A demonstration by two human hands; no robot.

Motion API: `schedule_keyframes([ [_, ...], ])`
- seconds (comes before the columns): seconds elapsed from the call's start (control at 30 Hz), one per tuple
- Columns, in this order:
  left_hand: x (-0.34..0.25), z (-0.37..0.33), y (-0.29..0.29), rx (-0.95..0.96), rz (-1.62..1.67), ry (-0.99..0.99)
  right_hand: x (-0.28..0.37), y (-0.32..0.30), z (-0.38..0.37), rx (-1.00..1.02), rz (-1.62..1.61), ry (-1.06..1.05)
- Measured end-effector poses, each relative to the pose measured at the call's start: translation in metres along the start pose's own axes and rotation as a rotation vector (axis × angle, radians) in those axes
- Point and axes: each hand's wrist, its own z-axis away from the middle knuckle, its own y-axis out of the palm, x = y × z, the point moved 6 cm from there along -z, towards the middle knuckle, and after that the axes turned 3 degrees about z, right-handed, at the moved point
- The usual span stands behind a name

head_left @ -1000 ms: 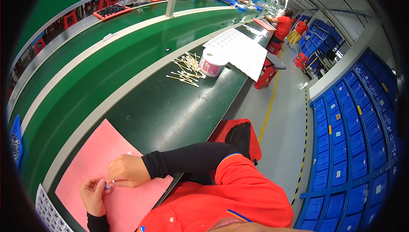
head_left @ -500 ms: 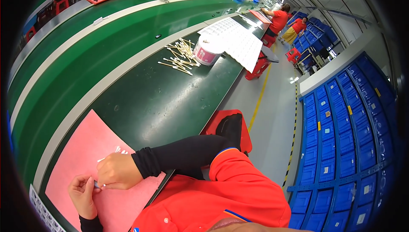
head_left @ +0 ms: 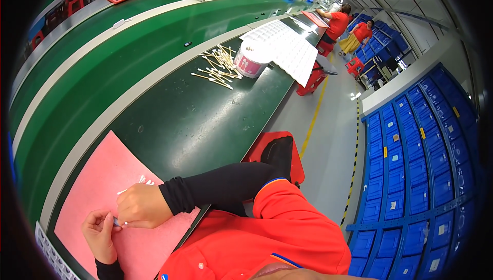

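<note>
Bluish part (head_left: pixel 116 222): tiny, mostly hidden, detail too small to read. Left hand (head_left: pixel 99 237): fingers pinched on it. Right hand (head_left: pixel 144 206): fingers narrow, holding white-tipped swab (head_left: pixel 126 223).

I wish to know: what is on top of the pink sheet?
On or over the pink sheet are the left hand, pinching a small bluish piece, the right hand, holding a swab, and white swab tips beyond it. What lies under the hands is covered.
</note>
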Motion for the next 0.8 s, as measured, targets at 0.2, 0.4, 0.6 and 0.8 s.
schedule_keyframes([
  [0.2, -0.0041, 0.0006, 0.0037, 0.000, 0.012, -0.009, -0.0024, 0.0012, 0.0004, -0.025, -0.017, 0.043],
  [0.4, -0.0032, 0.0004, 0.0031, 0.010, -0.016, 0.008, -0.0021, 0.0019, 0.0011, -0.030, -0.010, 0.047],
  [0.6, -0.0047, 0.0007, 0.0039, -0.001, -0.017, 0.008, 0.0022, -0.0019, 0.0000, -0.022, 0.013, -0.008],
  [0.8, -0.0050, 0.0010, 0.0040, -0.005, -0.022, 0.011, 0.0028, -0.0027, -0.0003, -0.033, 0.010, -0.007],
])
